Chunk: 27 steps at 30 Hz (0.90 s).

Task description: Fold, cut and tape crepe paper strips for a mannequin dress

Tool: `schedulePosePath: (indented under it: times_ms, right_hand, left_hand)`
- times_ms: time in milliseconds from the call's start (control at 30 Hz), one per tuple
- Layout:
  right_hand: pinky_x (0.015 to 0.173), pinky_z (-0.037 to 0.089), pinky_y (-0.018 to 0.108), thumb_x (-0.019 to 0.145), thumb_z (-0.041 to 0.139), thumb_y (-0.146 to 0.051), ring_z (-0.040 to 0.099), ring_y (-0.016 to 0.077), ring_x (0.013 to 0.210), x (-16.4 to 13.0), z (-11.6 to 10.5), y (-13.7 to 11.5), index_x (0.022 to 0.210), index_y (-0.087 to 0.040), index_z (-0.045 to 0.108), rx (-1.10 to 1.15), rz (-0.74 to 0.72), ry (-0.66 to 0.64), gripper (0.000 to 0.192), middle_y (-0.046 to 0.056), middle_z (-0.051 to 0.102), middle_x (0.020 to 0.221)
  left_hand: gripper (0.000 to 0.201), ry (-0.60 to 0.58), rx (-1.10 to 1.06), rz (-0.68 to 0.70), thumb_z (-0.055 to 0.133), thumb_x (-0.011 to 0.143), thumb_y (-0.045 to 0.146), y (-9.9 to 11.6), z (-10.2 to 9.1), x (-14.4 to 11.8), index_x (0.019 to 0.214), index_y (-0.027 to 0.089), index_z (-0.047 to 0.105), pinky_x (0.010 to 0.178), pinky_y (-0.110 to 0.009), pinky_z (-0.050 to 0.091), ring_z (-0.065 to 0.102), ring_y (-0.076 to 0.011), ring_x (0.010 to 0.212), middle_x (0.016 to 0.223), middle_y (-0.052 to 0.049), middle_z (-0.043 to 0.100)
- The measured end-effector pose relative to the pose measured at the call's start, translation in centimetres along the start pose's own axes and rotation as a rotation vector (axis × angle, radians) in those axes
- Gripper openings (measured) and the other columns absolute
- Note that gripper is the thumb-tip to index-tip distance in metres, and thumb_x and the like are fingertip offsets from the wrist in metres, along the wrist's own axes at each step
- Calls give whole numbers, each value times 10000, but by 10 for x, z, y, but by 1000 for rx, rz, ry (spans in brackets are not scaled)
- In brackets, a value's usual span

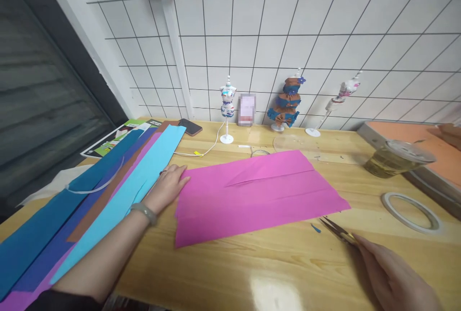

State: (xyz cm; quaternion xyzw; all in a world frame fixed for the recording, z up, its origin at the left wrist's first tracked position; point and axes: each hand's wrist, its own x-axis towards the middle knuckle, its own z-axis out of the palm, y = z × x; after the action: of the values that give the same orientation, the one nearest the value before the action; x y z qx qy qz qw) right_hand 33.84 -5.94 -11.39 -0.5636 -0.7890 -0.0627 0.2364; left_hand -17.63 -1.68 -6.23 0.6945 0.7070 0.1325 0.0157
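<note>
Okay, head view, only feed I've got: pink sheet (252,200) lies mid-worktop (216,272), creased, with a long slit or fold near its upper side, can't tell which. Left hand (174,179) is at the sheet's left edge, fingertips touching it; I can't tell from my end whether it's pinching or just resting. Bracelet (144,211) on that wrist, forearm reaching over the light-blue sheet (133,188). That one tops a fanned pile running down the left side, with brown, purple and teal sheets (65,215) beside it. Right hand (392,268) grasps scissors (340,231) by the handles, tips pointing at the pink sheet's lower right corner, near but apart from it. Small blue scrap (316,228) just beside the blades. Right of that I log a tape roll (436,224) lying flat and a lidded cup (392,158) of yellowish liquid. Back row, left to right: dark phone (190,127) lying down, white patterned dress form (227,102), blurred-out upright panel (247,109), form in brown-and-blue ruffles (287,102), tilted form (347,90) on a white stand. White cable (212,145) curls by the first form.
</note>
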Motion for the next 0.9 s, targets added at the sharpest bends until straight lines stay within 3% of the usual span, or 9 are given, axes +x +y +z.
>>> schedulePosePath:
  times_ms: [200, 367, 467, 533, 567, 667, 733, 800, 900]
  right_hand:
    - [825, 510, 391, 875, 398, -379, 619, 234, 938, 3, 5, -10, 1096, -194, 524, 109, 3, -40, 314, 90, 646, 1055]
    - [801, 522, 368, 881, 386, -395, 629, 223, 909, 8, 4, -16, 1062, -187, 551, 118, 46, -12, 321, 90, 655, 1028]
    - [815, 523, 356, 880, 394, -388, 629, 215, 926, 10, 5, -22, 1076, -198, 555, 137, 61, -21, 317, 82, 653, 1053]
    - [829, 521, 351, 880, 396, -381, 630, 211, 936, 12, 5, -25, 1086, -203, 555, 151, 74, -30, 316, 76, 653, 1067]
    - [830, 521, 348, 880, 393, -379, 631, 210, 937, 13, 6, -27, 1089, -203, 553, 158, 83, -30, 317, 75, 654, 1069]
    - [807, 533, 335, 880, 382, -387, 640, 211, 930, 15, 5, -30, 1080, -199, 553, 165, 116, -16, 323, 75, 663, 1056]
    - [789, 542, 328, 878, 385, -395, 647, 212, 921, 15, 4, -32, 1077, -201, 557, 161, 142, -13, 327, 71, 671, 1042]
    - [782, 546, 321, 874, 400, -401, 650, 212, 923, 16, 3, -33, 1080, -209, 562, 158, 163, -27, 325, 63, 677, 1038]
    - [778, 548, 309, 870, 421, -412, 654, 207, 920, 17, 0, -35, 1076, -220, 570, 160, 174, -51, 319, 51, 682, 1037]
  left_hand:
    - [244, -157, -116, -31, 436, 822, 390, -7, -4, 28, 733, 192, 548, 633, -286, 382, 558, -192, 700, 722, -30, 610]
    - [220, -70, -23, -68, 439, 819, 361, -23, -12, 50, 768, 194, 573, 725, -308, 392, 569, -221, 806, 794, -48, 630]
    - [262, 87, 51, -147, 456, 817, 330, -20, -11, 60, 956, 162, 603, 845, -362, 374, 536, -271, 959, 969, -109, 616]
    - [341, 220, 64, -143, 456, 832, 330, -1, -7, 59, 1086, 133, 570, 899, -393, 348, 493, -291, 1035, 1076, -142, 574]
    - [339, 234, 43, -73, 448, 846, 331, 14, -4, 56, 1091, 131, 571, 908, -389, 345, 486, -284, 1040, 1088, -140, 566]
    - [296, 68, -122, 236, 404, 895, 340, 72, 8, 40, 1011, 169, 615, 880, -361, 366, 512, -234, 962, 983, -92, 605]
    - [297, -63, -213, 366, 438, 887, 376, 110, 16, 29, 991, 170, 625, 836, -345, 392, 529, -221, 907, 916, -84, 619]
    - [312, -162, -217, 434, 477, 865, 419, 140, 24, 21, 947, 164, 636, 814, -354, 400, 542, -230, 888, 903, -96, 619]
    - [348, -240, -187, 432, 543, 813, 472, 162, 32, 17, 923, 157, 638, 769, -355, 410, 565, -242, 851, 879, -103, 624]
